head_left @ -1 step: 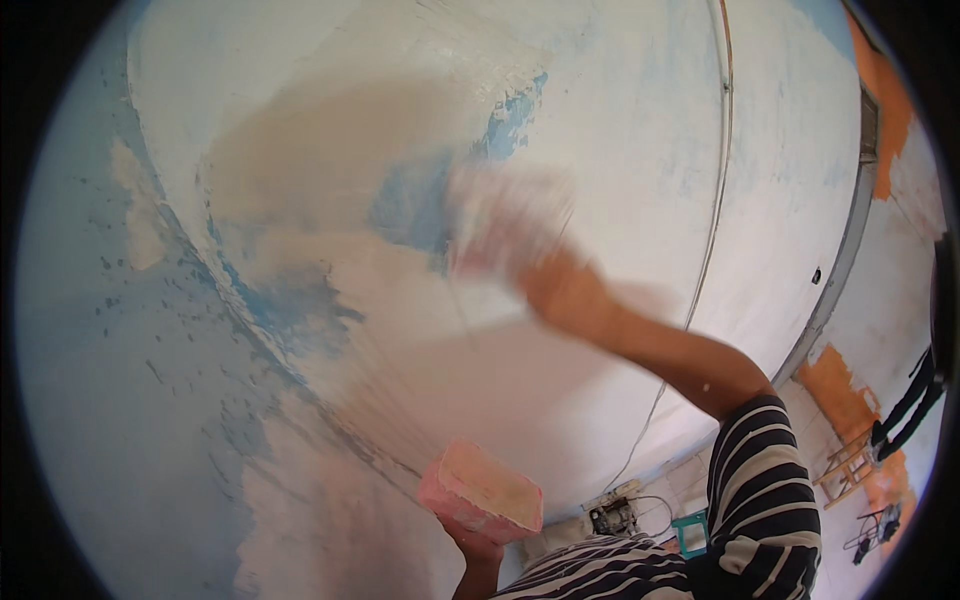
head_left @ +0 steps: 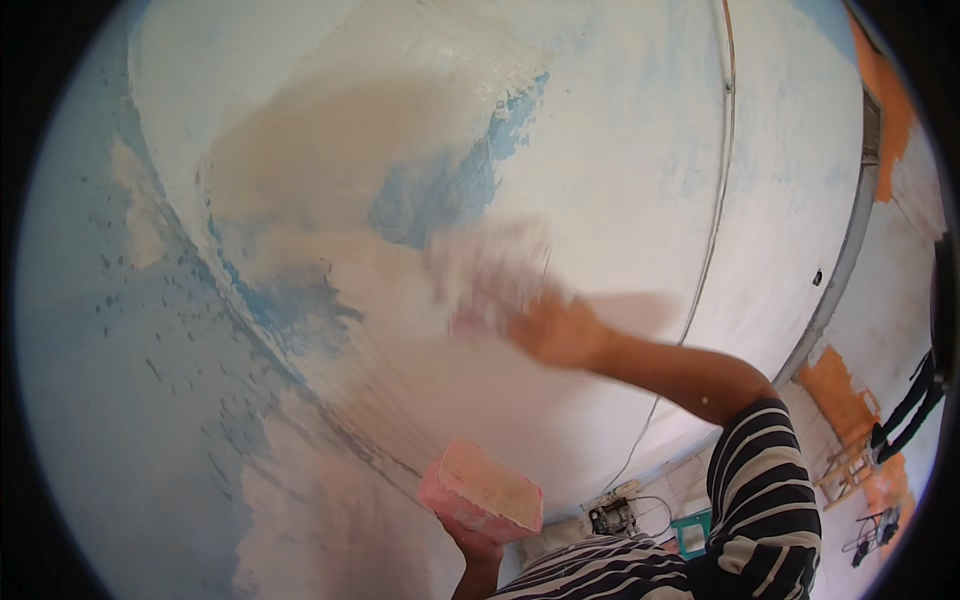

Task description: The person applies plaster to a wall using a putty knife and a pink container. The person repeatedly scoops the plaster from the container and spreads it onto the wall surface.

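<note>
My right hand (head_left: 555,328) is closed on a wide, flat putty spreader (head_left: 487,272), smeared by motion and coated whitish-pink. The blade lies at the wall (head_left: 610,200), just below a bare blue patch (head_left: 425,200); whether its edge touches cannot be made out. Low in the view, my left hand (head_left: 478,543) holds a pink box-shaped tub (head_left: 432,490) from underneath. Pale putty (head_left: 492,480) shows inside it and crusts its rim. Most of the left fingers are hidden beneath the tub.
A cable (head_left: 716,200) runs down the wall on the right. At the floor stand a teal frame-like object (head_left: 692,535) and a dark device with wires (head_left: 612,515). Farther right are a wooden stool (head_left: 846,470) and a person's dark legs (head_left: 912,405). A blue wall (head_left: 110,380) adjoins at left.
My right hand and the spreader have moved downward and slightly left along the wall, uncovering more of the blue patch. My left hand and the tub have stayed put.
</note>
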Action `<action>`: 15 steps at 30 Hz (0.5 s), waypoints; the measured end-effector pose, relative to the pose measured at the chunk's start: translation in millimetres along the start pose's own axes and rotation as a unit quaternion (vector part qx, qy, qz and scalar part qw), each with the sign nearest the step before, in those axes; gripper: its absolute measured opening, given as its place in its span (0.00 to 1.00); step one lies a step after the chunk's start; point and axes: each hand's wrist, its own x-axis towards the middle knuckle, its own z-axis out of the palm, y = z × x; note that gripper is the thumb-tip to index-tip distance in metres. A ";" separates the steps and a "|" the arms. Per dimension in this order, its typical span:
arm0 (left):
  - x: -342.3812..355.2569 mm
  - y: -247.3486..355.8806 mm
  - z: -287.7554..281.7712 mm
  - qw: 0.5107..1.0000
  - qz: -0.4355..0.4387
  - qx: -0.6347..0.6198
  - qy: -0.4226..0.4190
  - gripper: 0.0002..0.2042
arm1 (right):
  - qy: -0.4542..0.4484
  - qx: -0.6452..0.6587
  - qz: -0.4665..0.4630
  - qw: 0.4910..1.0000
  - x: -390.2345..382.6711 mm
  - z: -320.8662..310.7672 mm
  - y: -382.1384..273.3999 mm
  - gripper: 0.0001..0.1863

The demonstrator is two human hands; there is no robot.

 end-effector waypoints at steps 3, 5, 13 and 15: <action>2.8 4.4 13.7 1.000 0.016 0.006 -0.004 0.40 | -0.063 0.056 0.031 0.996 7.6 -30.6 -10.3 0.31; 1.3 4.7 14.5 0.999 0.035 0.032 -0.009 0.41 | 0.014 0.053 0.127 0.990 49.5 -61.2 14.3 0.35; -8.7 1.0 22.9 0.999 -0.004 -0.017 0.032 0.37 | 0.049 -0.102 0.154 0.982 89.9 -24.3 29.0 0.30; -10.9 -0.7 16.1 0.999 -0.006 -0.006 0.038 0.37 | -0.043 0.005 0.016 0.999 53.9 8.7 -31.0 0.23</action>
